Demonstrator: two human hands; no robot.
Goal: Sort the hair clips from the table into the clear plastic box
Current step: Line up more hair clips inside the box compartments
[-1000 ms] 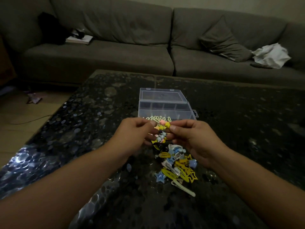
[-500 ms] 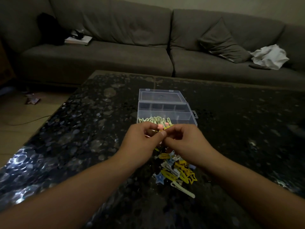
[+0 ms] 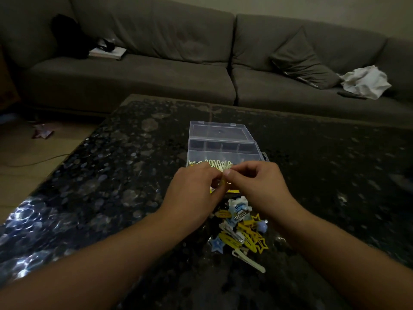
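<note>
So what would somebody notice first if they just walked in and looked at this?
Probably the two hands, left hand and right hand, meeting mid-table and pinching a yellow hair clip together. Just nearer lies a bright pile of hair clips, yellow and blue stars among them. Beyond the hands sits the open clear plastic box, pale clips lining its front edge.

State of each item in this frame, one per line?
Clear plastic box: lid open, pale clips in near row.
Pile of yellow and blue hair clips: loose on table.
Yellow hair clip: pinched by both hands.
Left hand: pinching.
Right hand: pinching.
</note>
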